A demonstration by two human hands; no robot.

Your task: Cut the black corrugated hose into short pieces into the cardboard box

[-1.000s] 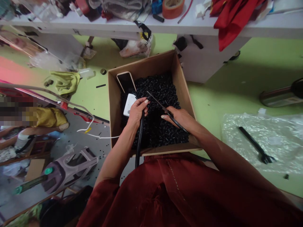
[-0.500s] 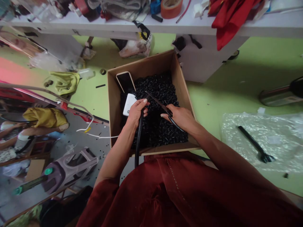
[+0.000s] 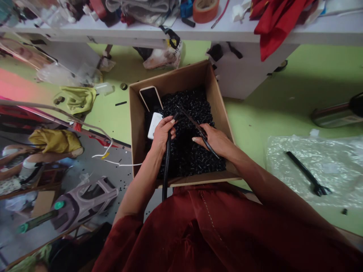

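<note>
A cardboard box [image 3: 221, 102] holds a heap of small black pieces [image 3: 187, 98]. Over it, my left hand [image 3: 164, 132] is closed around a long black ribbed tube [image 3: 167, 162], whose lower part hangs down toward my lap. My right hand [image 3: 212, 139] grips dark scissors [image 3: 193, 121], their blades pointing up and left, close to the tube's upper end. Whether the blades touch the tube cannot be made out. Just behind my left hand lies a white device [image 3: 154, 125], and a phone [image 3: 151, 98] leans in the box's back left corner.
A cluttered white shelf [image 3: 227, 34] runs across the back. Plastic sheeting [image 3: 300, 151] with a black tool [image 3: 306, 172] lies on the right. At the left are a yellow cloth [image 3: 79, 99], a white cable [image 3: 130, 164], a stool [image 3: 90, 196] and a seated person [image 3: 25, 170].
The scissors' tips have shifted slightly right and up, away from my left fingers. My left hand has dropped a little with the tube still in it.
</note>
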